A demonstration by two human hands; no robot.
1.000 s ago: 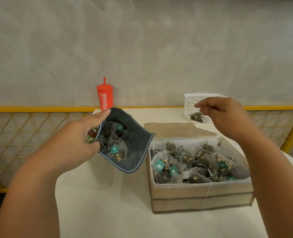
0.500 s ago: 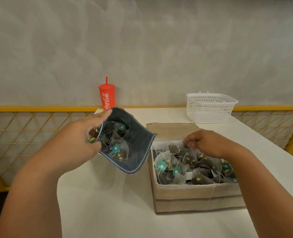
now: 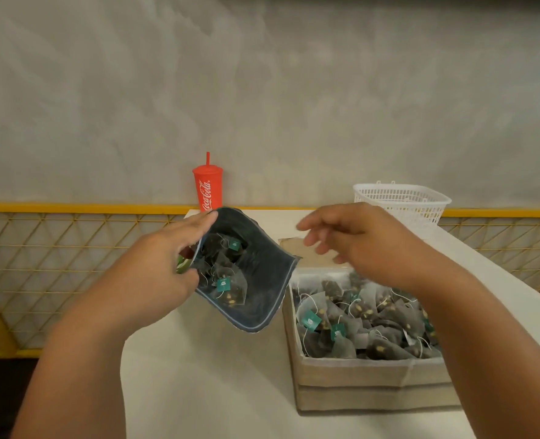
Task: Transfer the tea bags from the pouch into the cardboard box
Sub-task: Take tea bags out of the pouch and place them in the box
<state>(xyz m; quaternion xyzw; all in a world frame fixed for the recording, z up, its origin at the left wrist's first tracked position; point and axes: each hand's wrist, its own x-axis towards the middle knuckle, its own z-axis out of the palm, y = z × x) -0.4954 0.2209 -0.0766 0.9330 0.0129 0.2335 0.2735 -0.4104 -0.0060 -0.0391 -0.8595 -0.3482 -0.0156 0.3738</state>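
My left hand (image 3: 154,267) grips the rim of an open dark pouch (image 3: 262,286), held tilted above the white table with its mouth facing me. Several pyramid tea bags (image 3: 227,286) with green tags lie inside it. To the right stands the cardboard box (image 3: 357,378), lined with white plastic and holding several tea bags (image 3: 357,324). My right hand (image 3: 360,245) hovers above the box's far end, between box and pouch, its fingers loosely spread and holding nothing.
A red Coca-Cola cup (image 3: 207,188) with a straw stands at the table's far edge. A white plastic basket (image 3: 401,201) sits at the far right. A yellow mesh railing (image 3: 56,248) runs behind and left of the table (image 3: 205,375).
My right hand dropped from near the basket into the box, then rose empty and moved left toward the pouch. My left hand and the pouch stayed in place.
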